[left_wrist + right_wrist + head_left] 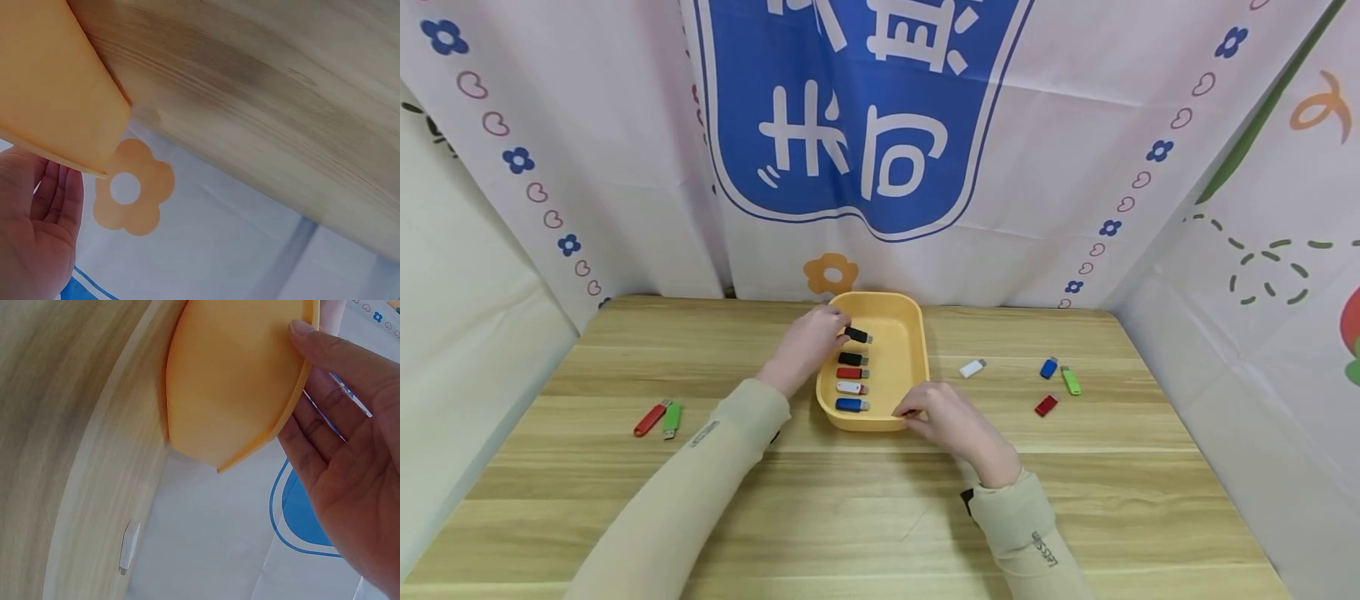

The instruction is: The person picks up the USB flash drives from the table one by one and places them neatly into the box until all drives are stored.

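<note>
A yellow tray [874,423] stands at the back middle of the table. My left hand [811,340] reaches over its left rim and pinches a black USB stick [858,335]. Below that, a second black USB stick [851,359], a red one [851,373], a white one [851,388] and a blue one [851,405] lie in a column along the tray's left side. At the front right corner, my right hand [955,425] pinches a small dark red USB stick [913,412], mostly hidden by the fingers. In the right wrist view its thumb [331,350] lies over the tray's rim.
Right of the tray lie a white USB stick [972,368], a blue one [1048,367], a light green one [1071,381] and a dark red one [1046,406]. To the left are a red stick [651,418] and a green stick [672,421]. A printed curtain [1030,208] hangs behind the table.
</note>
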### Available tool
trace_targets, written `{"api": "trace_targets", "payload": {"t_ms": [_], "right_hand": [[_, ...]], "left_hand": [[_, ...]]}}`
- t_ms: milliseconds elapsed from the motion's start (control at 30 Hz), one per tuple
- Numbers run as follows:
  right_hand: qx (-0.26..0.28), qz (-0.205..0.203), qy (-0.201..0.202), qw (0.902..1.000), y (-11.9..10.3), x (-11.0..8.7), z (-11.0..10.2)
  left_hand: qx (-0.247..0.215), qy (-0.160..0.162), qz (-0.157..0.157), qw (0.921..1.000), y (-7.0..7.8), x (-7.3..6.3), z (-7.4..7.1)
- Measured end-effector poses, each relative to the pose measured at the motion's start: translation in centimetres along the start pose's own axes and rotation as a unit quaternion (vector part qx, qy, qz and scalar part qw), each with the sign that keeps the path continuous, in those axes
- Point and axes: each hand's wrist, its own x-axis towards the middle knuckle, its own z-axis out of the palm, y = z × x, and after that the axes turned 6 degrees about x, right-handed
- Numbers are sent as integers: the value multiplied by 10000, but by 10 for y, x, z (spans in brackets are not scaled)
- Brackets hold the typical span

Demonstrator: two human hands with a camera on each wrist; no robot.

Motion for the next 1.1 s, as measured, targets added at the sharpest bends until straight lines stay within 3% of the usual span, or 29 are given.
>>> {"api": "trace_targets", "payload": {"t_ms": [333,600,800,1100], "right_hand": [[-6,-22,48,10000,2,0,2],[-18,-49,22,10000,0,0,1],[-5,-32,14,10000,0,0,0],[20,4,-11,10000,1,1,1]], "left_hand": [[687,-176,114,9974,2,9,6],[1651,-435,222,9851,5,16,7],[1844,-537,185,9812,7,22,8],[2226,-1223,124,9671,14,29,6]]}}
